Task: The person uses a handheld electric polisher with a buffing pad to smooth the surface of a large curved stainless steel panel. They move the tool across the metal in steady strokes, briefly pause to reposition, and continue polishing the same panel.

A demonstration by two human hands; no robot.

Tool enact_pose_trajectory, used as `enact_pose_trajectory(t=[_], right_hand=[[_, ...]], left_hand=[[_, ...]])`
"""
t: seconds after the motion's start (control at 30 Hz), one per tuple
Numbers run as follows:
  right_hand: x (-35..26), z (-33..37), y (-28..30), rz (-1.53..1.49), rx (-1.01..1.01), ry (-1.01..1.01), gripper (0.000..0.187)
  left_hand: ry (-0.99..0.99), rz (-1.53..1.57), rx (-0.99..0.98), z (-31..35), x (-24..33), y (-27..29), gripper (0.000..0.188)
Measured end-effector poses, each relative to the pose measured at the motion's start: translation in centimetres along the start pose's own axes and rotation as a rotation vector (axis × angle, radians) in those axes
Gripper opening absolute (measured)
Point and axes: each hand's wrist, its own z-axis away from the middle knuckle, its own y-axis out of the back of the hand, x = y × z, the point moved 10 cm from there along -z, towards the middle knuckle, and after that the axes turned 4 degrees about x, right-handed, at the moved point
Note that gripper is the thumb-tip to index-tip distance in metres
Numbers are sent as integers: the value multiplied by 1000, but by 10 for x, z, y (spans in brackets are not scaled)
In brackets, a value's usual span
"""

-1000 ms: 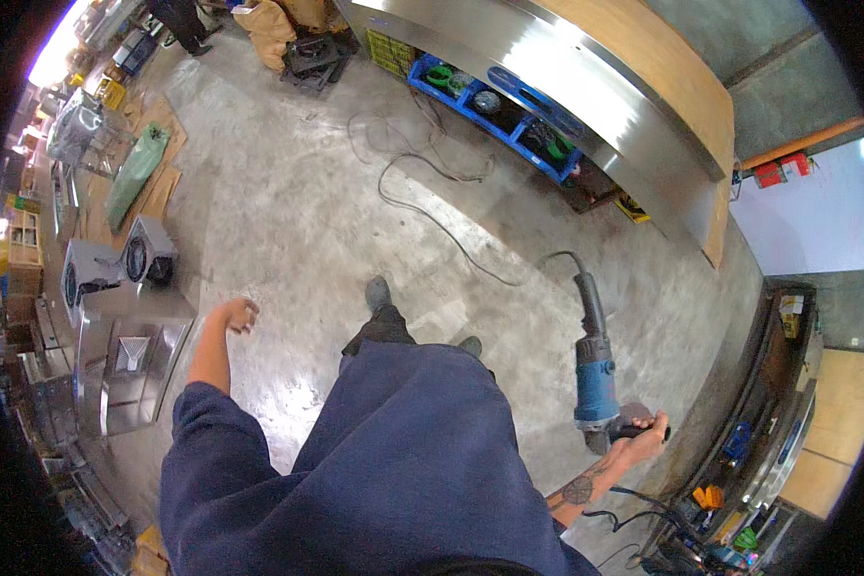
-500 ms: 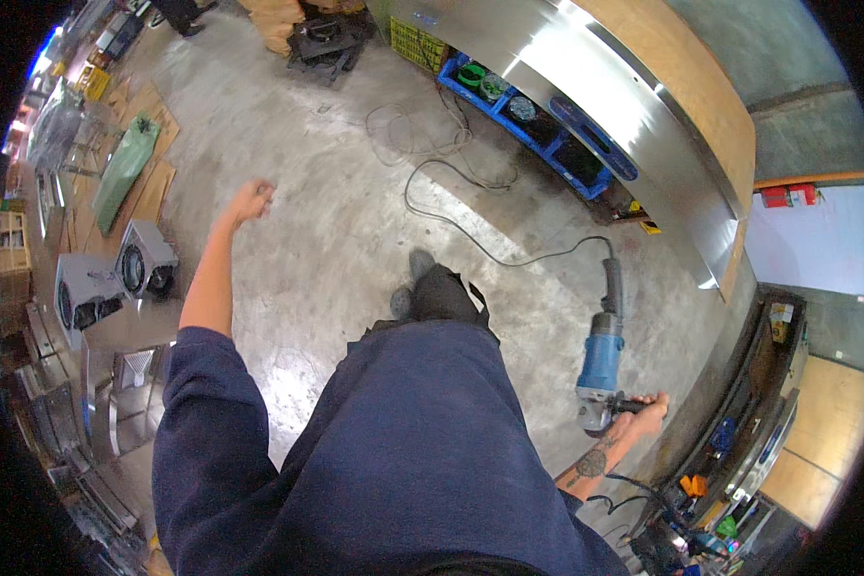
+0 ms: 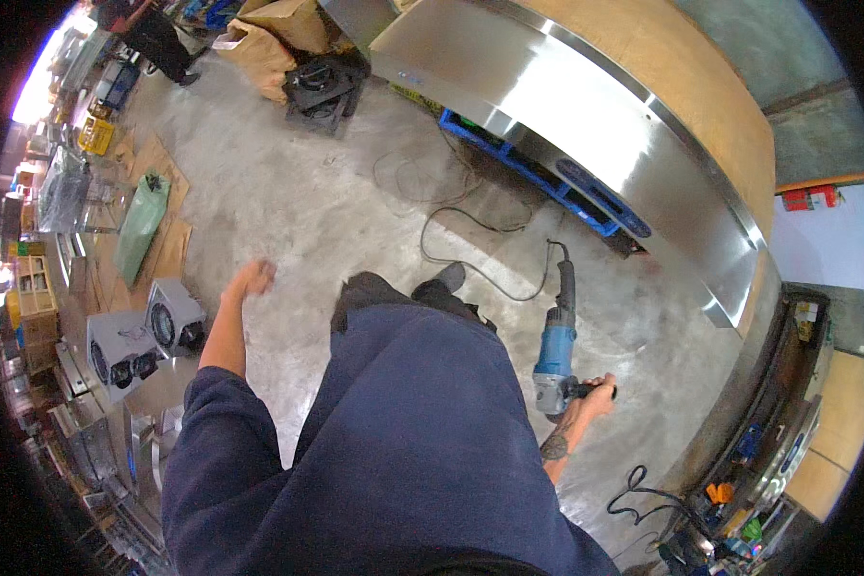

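My right hand (image 3: 600, 397) is closed round the black side handle of a blue angle grinder (image 3: 556, 351). The grinder hangs above the floor with its metal head toward me and its dark rear handle pointing away. A black power cord (image 3: 509, 294) runs from that rear end and loops onto the concrete. Out to my left, my left hand (image 3: 255, 277) hangs in the air, away from everything; no object shows in it, and its fingers are blurred. My dark shoe (image 3: 444, 277) is on the floor ahead of my legs.
A long stainless steel panel (image 3: 547, 82) lies along the right, above blue crates (image 3: 518, 165). On the left are grey metal fan housings (image 3: 175, 317) and a green wrapped piece (image 3: 142, 226) on cardboard. Brown sacks (image 3: 256, 60) and a person (image 3: 158, 43) are far off.
I have stepped forward, and the surroundings have shifted in view. My right hand and the grinder have moved left, closer to my body. My left hand has swung lower in view.
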Motion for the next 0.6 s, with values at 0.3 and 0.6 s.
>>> enact_pose_trajectory(t=[0.3, 0.6], right_hand=[[-24, 11, -17, -58, 76, 23, 26], [-54, 35, 8, 148, 213, 112, 24]], left_hand=[[123, 425, -239, -3, 36, -98, 36], [162, 208, -378, -34, 72, -86, 33]])
